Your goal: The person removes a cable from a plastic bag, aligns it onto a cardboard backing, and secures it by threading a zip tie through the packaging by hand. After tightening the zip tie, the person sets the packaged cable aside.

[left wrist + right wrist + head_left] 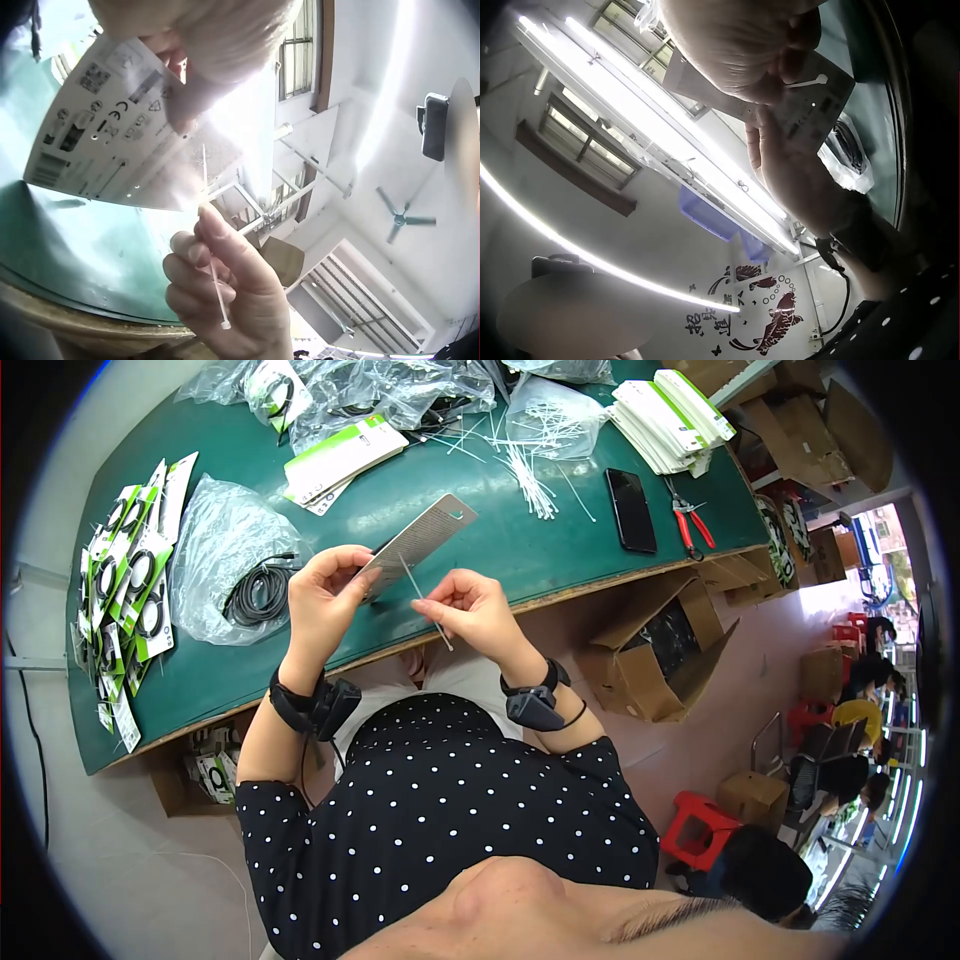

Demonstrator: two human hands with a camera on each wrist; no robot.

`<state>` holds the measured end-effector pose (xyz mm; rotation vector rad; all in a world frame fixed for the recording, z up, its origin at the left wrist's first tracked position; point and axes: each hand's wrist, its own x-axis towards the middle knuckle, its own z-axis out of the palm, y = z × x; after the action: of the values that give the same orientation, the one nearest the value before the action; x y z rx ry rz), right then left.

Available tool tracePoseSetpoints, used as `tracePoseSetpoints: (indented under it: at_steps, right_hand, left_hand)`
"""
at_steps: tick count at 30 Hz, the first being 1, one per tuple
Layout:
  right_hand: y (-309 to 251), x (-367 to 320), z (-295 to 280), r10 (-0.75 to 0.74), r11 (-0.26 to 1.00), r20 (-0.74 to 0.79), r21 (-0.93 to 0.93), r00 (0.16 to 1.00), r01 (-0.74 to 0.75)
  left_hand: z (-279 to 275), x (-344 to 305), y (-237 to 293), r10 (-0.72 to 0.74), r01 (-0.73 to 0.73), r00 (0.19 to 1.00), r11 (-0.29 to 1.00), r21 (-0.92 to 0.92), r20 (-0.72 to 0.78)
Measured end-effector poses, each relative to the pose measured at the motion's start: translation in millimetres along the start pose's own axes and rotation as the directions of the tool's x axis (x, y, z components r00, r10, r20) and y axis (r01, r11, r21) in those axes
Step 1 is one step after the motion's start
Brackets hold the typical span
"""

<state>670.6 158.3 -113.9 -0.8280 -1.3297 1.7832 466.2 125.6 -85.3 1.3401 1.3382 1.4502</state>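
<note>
My left hand (322,600) grips a printed cardboard packaging card (428,534), holding it tilted above the table edge. Its printed back, with a barcode and small symbols, faces the left wrist view, and a hang hole shows at its far end in the head view. Between thumb and fingers, my right hand (478,618) pinches a thin white cable tie (218,296). The tie's thin end points up and overlaps the card's lower edge in the left wrist view; its small square head hangs below the fingers. Something dark shows behind the card by the left fingers.
On the green table (400,490), a plastic bag with black cable (262,590) and carded cables (130,575) lie left. Loose cable ties (530,475), card stacks (345,458), a phone (630,510) and red-handled pliers (690,525) lie beyond. An open carton (650,650) stands right.
</note>
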Motion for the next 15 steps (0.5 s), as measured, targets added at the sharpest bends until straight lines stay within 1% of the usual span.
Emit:
tracePoseSetpoints:
  at_steps: [3,5,9,12,15]
  right_hand:
    - [5,1,5,0.058,0.997,0.037,0.042,0.998,-0.060]
    - [9,2,5,0.060,0.997,0.045,0.046,0.997,-0.062]
    - [11,2,6,0.076,0.996,0.064,0.049,0.995,-0.079]
    - [8,2,8,0.085,0.995,0.062,0.045,0.994,-0.088]
    - [7,3,10,0.093,0.995,0.054,0.039,0.994,-0.095]
  left_hand:
    - [-2,-1,0,-0.031,0.031,1.000,1.000,-0.007,0.000]
    - [-2,-1,0,-0.047,0.047,0.999,0.999,-0.013,-0.003]
    - [-2,-1,0,-0.040,0.040,0.999,0.999,-0.010,-0.014]
    - [0,-2,-2,0.012,-0.012,0.999,1.000,-0.009,-0.050]
    - [1,-2,0,0.022,-0.022,0.998,1.000,-0.007,-0.058]
